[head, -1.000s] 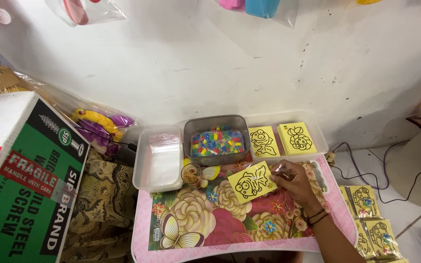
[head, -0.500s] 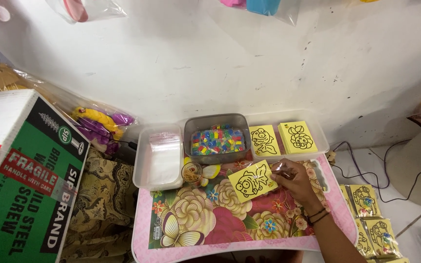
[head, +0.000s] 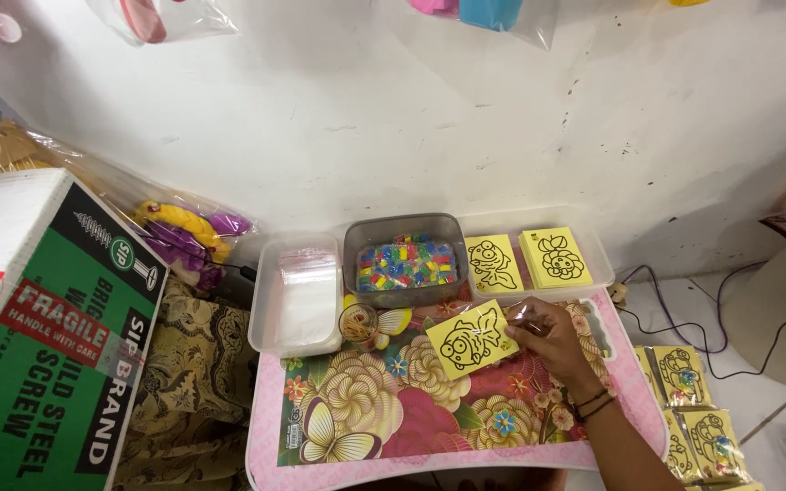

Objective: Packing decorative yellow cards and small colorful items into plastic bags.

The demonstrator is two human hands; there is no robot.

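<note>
A: Head view, near to far, all placed against the floral lap tray (head: pixel 366 427). Right hand (head: pixel 552 341) is over the tray's right half, fingers pinched on the right edge of a yellow fish card (head: pixel 470 339) plus a bit of clear plastic. Card lies tilted, near the tray's back edge.

B: Left hand?

A: Out of frame, can't tell. Right forearm comes in from the tray's lower right corner, dark bands on the wrist.

B: What else is on the tray?

A: Small round jar (head: pixel 357 323) just left of the card, at the back edge.

B: Behind it?

A: Three tubs along the back edge: clear tub of plastic sleeves (head: pixel 297 291) at left, grey tub of coloured beads (head: pixel 405 262) in the middle, clear tub with two stacks of yellow cards (head: pixel 525 259) at right.

B: Off the tray?

A: Bagged finished cards (head: pixel 698 418) on the floor to its right, green cardboard box (head: pixel 56 355) well to its left.
</note>
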